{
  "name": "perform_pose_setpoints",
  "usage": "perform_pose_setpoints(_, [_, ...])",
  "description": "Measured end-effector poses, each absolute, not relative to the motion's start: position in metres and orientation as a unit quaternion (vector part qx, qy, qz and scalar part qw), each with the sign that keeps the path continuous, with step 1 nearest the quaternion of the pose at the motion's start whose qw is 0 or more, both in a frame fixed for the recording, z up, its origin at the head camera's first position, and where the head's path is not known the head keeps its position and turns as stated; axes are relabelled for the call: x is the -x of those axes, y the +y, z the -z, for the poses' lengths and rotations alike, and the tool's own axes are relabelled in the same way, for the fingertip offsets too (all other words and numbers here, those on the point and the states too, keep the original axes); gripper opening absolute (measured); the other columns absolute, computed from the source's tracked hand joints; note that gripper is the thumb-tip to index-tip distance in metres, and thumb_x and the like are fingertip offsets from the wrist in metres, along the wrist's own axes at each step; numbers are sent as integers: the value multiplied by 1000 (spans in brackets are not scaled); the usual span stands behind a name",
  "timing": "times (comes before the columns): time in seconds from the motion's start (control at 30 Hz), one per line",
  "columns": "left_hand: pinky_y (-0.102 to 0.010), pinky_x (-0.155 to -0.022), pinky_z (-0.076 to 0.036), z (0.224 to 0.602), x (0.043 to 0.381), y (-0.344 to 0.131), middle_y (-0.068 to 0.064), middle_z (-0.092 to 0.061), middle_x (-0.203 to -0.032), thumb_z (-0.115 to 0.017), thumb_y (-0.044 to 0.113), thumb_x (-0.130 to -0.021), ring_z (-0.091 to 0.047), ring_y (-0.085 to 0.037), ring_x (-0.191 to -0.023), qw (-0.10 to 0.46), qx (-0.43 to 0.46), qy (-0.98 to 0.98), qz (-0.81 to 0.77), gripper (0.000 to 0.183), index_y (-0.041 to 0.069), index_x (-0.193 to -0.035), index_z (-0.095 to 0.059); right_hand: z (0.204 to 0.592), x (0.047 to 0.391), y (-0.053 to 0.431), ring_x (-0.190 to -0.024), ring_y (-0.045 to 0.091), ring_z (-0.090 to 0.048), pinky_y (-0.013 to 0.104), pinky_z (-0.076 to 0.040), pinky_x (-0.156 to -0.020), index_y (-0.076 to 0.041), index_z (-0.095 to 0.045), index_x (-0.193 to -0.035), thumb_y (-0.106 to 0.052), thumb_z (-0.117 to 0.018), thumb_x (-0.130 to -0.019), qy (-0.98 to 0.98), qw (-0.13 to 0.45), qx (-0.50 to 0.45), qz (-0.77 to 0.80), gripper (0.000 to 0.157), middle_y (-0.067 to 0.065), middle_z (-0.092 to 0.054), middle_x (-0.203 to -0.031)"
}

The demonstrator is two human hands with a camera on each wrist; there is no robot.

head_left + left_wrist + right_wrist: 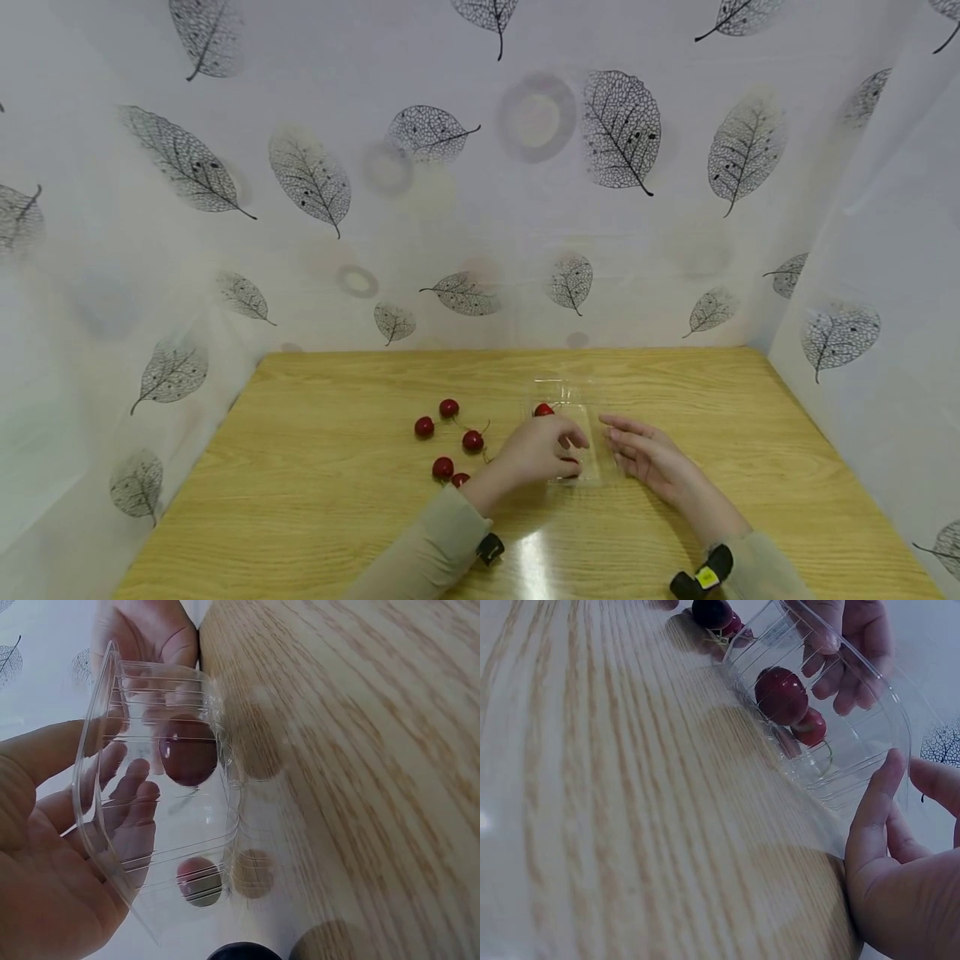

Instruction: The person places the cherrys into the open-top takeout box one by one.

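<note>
A clear plastic box (592,477) stands on the table with red cherries inside. One cherry (543,409) lies toward its back; a second cherry (573,469) is partly hidden below my left hand (534,450). That hand hangs over the box with its fingers loosely spread and nothing gripped between them. In the left wrist view, the box wall stands in front of the left fingers (135,795). My right hand (656,462) is at the box's right side, fingers extended. In the right wrist view, one right fingertip (891,766) touches the clear wall near the rim.
Several loose cherries lie on the wooden table (315,483) left of the box, such as one cherry (424,427) and another cherry (472,441) with its stem. Leaf-printed white sheeting (517,225) encloses the table's back and sides.
</note>
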State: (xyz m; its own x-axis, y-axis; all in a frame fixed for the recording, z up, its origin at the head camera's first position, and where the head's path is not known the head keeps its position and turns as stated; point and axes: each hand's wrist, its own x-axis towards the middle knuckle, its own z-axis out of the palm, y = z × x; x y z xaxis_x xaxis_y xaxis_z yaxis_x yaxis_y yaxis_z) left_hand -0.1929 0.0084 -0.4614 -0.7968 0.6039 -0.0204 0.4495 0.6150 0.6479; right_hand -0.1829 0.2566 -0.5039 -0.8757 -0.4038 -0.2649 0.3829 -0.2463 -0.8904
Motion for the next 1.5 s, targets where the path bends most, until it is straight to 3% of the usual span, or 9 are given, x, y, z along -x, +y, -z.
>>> perform_pose_setpoints(0.5, [-16,-84,-55,460,199,2,-6,-78,-112,-79,8,-94,-68,-6,-94,127,-266,851,-434,21,7,-115,-76,507,183,258,-100,-1,-70,15,-59,-84,-30,-73,-120,-10,-51,-112,552,248,21,796,31,-13,-75,-112])
perform_pose_setpoints(0.8, [-18,-87,-56,450,204,-13,-13,-78,-117,-78,5,-95,-73,-23,-102,105,-262,842,-460,21,2,-116,-75,507,182,258,-100,0,-71,15,-59,-84,-30,-74,-119,-10,-51,-112,550,246,18,798,31,-13,-76,-112])
perform_pose_setpoints(1.5, [-38,-95,-61,438,221,-88,-11,-76,-119,-74,10,-99,-72,-24,-104,54,-161,852,-495,25,3,-122,-73,505,181,257,-97,0,-72,16,-60,-83,-27,-74,-119,-9,-52,-112,536,250,24,806,29,-11,-76,-111])
